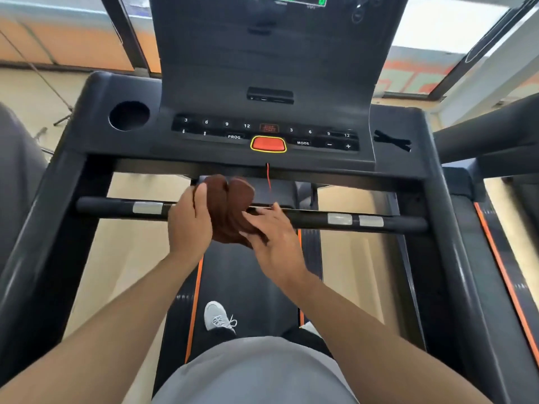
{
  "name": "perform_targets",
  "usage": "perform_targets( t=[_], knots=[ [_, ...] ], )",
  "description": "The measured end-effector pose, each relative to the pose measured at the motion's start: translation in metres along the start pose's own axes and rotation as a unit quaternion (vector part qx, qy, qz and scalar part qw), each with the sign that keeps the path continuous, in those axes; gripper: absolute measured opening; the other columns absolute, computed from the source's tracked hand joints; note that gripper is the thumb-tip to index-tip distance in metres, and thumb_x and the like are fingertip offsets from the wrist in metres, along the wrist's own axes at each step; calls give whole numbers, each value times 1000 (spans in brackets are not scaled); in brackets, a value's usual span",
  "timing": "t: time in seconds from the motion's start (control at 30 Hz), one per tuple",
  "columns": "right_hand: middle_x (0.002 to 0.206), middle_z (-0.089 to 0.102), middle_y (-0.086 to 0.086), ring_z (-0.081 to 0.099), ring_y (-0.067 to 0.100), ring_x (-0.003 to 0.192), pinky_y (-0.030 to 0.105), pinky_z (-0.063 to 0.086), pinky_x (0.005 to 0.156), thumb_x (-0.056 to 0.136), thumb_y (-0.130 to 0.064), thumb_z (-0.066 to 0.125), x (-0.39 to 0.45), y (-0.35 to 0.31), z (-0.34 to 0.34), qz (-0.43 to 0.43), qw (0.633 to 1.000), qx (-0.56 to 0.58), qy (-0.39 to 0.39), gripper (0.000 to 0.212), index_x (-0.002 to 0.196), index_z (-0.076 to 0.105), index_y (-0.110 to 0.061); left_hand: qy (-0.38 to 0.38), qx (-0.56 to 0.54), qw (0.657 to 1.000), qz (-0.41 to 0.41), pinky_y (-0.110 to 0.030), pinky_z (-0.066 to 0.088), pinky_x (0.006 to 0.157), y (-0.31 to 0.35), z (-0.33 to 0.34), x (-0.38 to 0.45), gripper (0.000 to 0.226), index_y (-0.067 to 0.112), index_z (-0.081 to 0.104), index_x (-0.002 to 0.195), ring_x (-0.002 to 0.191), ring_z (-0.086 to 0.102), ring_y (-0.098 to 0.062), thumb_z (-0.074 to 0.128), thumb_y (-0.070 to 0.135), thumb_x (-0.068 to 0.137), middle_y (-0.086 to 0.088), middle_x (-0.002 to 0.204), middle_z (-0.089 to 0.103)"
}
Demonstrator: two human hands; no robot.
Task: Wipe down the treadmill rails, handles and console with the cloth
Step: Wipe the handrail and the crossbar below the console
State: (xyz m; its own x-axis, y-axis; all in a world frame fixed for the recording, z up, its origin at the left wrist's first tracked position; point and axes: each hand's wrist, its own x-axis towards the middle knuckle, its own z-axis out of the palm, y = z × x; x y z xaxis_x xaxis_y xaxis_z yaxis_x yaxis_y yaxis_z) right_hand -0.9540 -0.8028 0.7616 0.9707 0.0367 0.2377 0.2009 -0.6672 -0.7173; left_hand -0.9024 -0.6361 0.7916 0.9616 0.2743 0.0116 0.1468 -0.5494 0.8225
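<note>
A brown cloth (233, 205) is bunched up above the middle of the treadmill's black front handlebar (309, 220). My left hand (189, 220) grips the cloth's left side with curled fingers. Flat against the cloth's right side lies my right hand (271, 228), fingers straight. The dark console (262, 83) with its button strip and red stop button (268, 143) rises just beyond the bar. The left side rail (43, 228) and right side rail (455, 258) run down both edges of the view.
A round cup holder (129, 115) sits at the console's left, and black straps (392, 139) lie on its right tray. A red safety cord (269, 182) hangs below the stop button. My grey shoe (217, 316) stands on the belt. Another treadmill (501, 217) is at right.
</note>
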Motion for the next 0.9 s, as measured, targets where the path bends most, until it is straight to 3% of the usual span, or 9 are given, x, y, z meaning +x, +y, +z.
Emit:
perform_targets(
  t=[0.07, 0.17, 0.33, 0.5, 0.6, 0.63, 0.7, 0.77, 0.9],
  knots=[
    [116, 72, -8, 68, 13, 108, 46, 51, 105, 95, -18, 70, -10, -12, -14, 71, 984, 160, -36, 37, 131, 68, -25, 44, -45, 998, -10, -37, 39, 73, 14, 0, -20, 38, 9, 55, 88, 77, 52, -23, 34, 32, 111, -6, 80, 59],
    [126, 68, -14, 64, 8, 120, 39, 51, 106, 97, -11, 66, -16, -16, -51, 132, 954, 267, -21, 37, 132, 65, -23, 33, -50, 998, 9, -31, 35, 69, 42, 12, -37, 34, 9, 55, 91, 69, 47, -12, 37, 31, 110, 2, 76, 55],
    [133, 64, -14, 59, -1, 122, 27, 49, 107, 94, -4, 70, -21, 12, -137, 149, 959, 242, 1, 45, 135, 61, -22, 7, -55, 997, 60, -6, 37, 74, 92, 56, -63, 21, 14, 62, 104, 79, 53, 3, 46, 28, 108, 11, 89, 62],
    [130, 66, -8, 66, 1, 109, 16, 52, 91, 89, 2, 76, -32, 38, -216, 139, 961, 224, 80, 53, 134, 61, -19, 10, -86, 993, 86, -2, 38, 79, 137, 95, -80, 15, 16, 67, 112, 88, 58, 16, 57, 25, 103, 13, 96, 66],
    [134, 60, -14, 62, 1, 116, 27, 53, 99, 88, -11, 79, -28, 70, -241, 167, 976, 122, 72, 62, 142, 54, -28, -21, -96, 991, 95, -9, 44, 94, 141, 109, -71, 36, 19, 63, 125, 106, 60, 8, 74, 15, 91, 11, 120, 65],
    [142, 53, -13, 58, 6, 123, 36, 51, 104, 88, -19, 80, -25, 84, -244, 200, 979, 38, 29, 69, 147, 48, -33, -45, -73, 993, 84, -14, 44, 100, 136, 113, -65, 49, 21, 58, 133, 116, 58, 2, 77, 13, 88, 8, 133, 59],
    [162, 29, -3, 40, 23, 143, 49, 40, 114, 85, -33, 82, -24, 107, -244, 262, 947, -166, -88, 89, 157, 29, -33, -85, 16, 995, 49, -24, 38, 112, 122, 118, -55, 61, 21, 51, 142, 136, 46, -11, 78, 12, 88, 2, 151, 45],
    [167, 21, 5, 28, 30, 149, 48, 30, 118, 83, -41, 82, -23, 117, -235, 208, 929, -273, -139, 97, 160, 24, -28, -104, 89, 990, 39, -31, 36, 114, 105, 119, -47, 52, 21, 54, 140, 138, 45, -16, 72, 17, 92, 1, 149, 50],
    [162, 36, -2, 33, 24, 147, 41, 18, 123, 83, -53, 77, -3, 118, -200, 24, 925, -286, -249, 92, 159, 29, -32, -201, 162, 963, 82, -36, 51, 95, 76, 115, -36, 20, 24, 69, 118, 109, 65, -18, 60, 26, 100, 6, 114, 73]
  ],
)
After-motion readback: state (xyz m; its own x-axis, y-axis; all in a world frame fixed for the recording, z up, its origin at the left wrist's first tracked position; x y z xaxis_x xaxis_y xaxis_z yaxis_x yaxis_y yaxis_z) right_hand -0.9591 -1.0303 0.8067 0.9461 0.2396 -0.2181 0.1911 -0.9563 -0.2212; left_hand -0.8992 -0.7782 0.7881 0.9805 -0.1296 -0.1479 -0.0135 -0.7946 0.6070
